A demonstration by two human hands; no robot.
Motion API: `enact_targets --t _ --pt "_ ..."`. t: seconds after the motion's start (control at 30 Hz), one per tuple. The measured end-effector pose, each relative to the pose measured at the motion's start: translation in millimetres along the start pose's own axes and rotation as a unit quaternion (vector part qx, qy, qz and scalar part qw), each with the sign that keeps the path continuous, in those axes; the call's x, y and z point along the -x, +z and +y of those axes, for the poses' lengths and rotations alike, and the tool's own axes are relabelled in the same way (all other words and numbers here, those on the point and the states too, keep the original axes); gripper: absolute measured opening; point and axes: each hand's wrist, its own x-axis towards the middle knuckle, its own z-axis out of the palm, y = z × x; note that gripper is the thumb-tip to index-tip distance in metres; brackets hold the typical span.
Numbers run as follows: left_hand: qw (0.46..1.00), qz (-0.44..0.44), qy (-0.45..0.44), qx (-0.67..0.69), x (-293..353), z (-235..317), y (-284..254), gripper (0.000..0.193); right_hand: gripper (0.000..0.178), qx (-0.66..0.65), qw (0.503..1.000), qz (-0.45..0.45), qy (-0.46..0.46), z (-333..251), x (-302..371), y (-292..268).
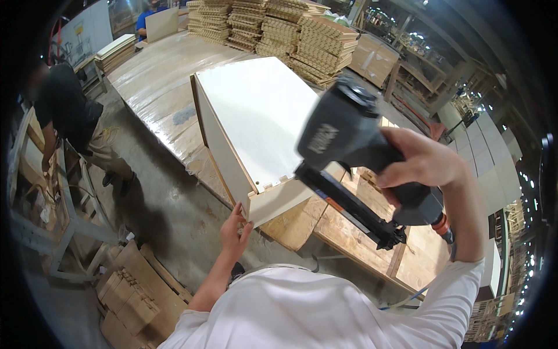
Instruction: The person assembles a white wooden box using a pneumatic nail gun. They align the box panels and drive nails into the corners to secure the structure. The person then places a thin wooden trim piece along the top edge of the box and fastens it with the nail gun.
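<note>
My right hand (pixel 427 160) is closed around the handle of a black pneumatic nail gun (pixel 340 131), raised over the right side of the work. Its long magazine slants down toward me, and its nose is close to the near right part of a wooden drawer box (pixel 228 157). The box lies with a large white panel (pixel 256 110) facing up and a pale wood strip (pixel 279 202) along its near end. At the near left corner, my left hand (pixel 235 231) holds the box edge between thumb and fingers. An air hose fitting (pixel 443 227) joins the gun's handle end.
The box rests on a plywood-topped worktable (pixel 157 81). Tall stacks of wooden slats (pixel 273 35) stand at its far end. A co-worker (pixel 70 110) stands left near a metal frame (pixel 67 244). Cut boards (pixel 131 296) lie at lower left, and an air hose (pixel 415 295) runs on the right.
</note>
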Motion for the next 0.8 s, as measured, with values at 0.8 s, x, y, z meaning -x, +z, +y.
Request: enact_targets --t 0.8 --pt "0.995 -0.019 0.019 0.096 -314.6 -83.4 -57.9 0.055 0.069 0.362 0.736 0.496 0.286 439.8 -34.6 107.5"
